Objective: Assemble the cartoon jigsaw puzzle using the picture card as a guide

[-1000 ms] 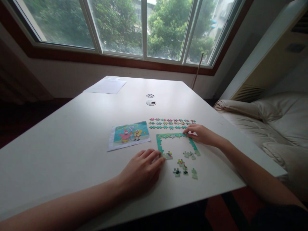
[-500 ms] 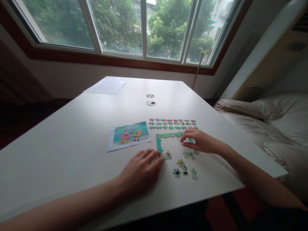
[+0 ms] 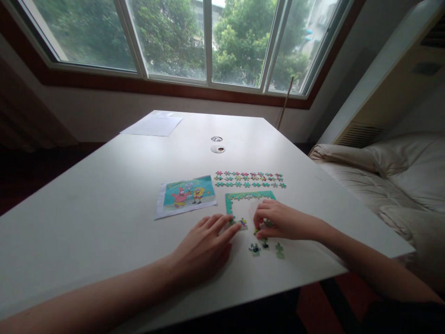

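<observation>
My left hand (image 3: 205,246) lies flat on the white table (image 3: 104,185), fingers stretched, with the tips touching the lower left corner of a partly built teal jigsaw frame (image 3: 243,197). My right hand (image 3: 280,221) rests over the frame's lower right part. Its fingers curl in a pinch on a small loose puzzle piece (image 3: 257,230). A few more loose pieces (image 3: 255,249) lie just in front of it. Two tidy rows of unused pieces (image 3: 248,180) sit behind the frame. A printed cartoon reference picture (image 3: 187,195) lies to the left.
A white sheet of paper (image 3: 153,124) lies at the table's far left. Two round cable holes (image 3: 218,149) sit mid-table. A beige cushioned sofa (image 3: 399,171) stands beyond the right table edge. A thin stick (image 3: 285,104) leans by the window.
My right hand has drawn back from the frame's upper right corner toward me, down to the loose pieces, and its fingers have curled. The left hand has barely moved.
</observation>
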`<state>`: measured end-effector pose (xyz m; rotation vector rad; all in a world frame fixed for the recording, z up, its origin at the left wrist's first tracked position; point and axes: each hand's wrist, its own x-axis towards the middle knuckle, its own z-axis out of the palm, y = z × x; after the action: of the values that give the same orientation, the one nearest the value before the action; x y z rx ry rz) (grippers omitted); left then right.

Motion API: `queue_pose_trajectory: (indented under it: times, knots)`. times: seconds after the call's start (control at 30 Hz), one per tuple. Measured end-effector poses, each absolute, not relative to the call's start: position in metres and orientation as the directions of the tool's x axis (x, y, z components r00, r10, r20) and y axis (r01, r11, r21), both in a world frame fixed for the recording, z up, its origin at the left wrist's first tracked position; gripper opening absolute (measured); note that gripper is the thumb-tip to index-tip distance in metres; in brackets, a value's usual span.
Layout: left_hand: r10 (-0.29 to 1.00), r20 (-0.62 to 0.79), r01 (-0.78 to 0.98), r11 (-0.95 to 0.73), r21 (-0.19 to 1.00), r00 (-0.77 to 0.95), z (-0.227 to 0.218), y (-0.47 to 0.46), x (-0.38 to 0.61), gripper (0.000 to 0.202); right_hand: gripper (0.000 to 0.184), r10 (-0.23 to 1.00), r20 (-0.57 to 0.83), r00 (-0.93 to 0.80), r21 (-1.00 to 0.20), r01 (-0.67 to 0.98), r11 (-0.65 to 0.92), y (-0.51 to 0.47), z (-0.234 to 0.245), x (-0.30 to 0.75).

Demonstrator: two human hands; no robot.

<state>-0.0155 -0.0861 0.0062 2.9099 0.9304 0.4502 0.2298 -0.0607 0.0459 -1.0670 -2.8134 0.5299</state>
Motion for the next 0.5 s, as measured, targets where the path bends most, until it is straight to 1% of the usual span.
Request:
queue_pose_trajectory:
  times: [0.17, 0.3, 0.37, 0.5]
  knots:
    - [0.572, 0.228, 0.555, -0.820, 0.139, 0.788, 0.0058, -0.0856, -0.0159, 0.045, 0.013, 0.689, -0.044, -0.724, -0.384, 0.649, 0.657, -0.0614, 0.0431, 0.2298]
    - [0.567, 0.250, 0.553, -0.823, 0.131, 0.785, 0.0067, -0.0853, -0.0152, 0.045, 0.016, 0.709, -0.042, -0.704, -0.359, 0.673, 0.647, -0.0617, 0.0425, 0.2313]
    - [0.569, 0.259, 0.558, -0.821, 0.123, 0.780, 0.0067, -0.0854, -0.0150, 0.044, 0.016, 0.694, -0.071, -0.716, -0.364, 0.667, 0.650, -0.0630, 0.0438, 0.2314]
    - [0.569, 0.259, 0.558, -0.821, 0.124, 0.780, 0.0049, -0.0855, -0.0155, 0.043, 0.016, 0.653, -0.126, -0.747, -0.431, 0.634, 0.642, -0.0676, 0.0486, 0.2300]
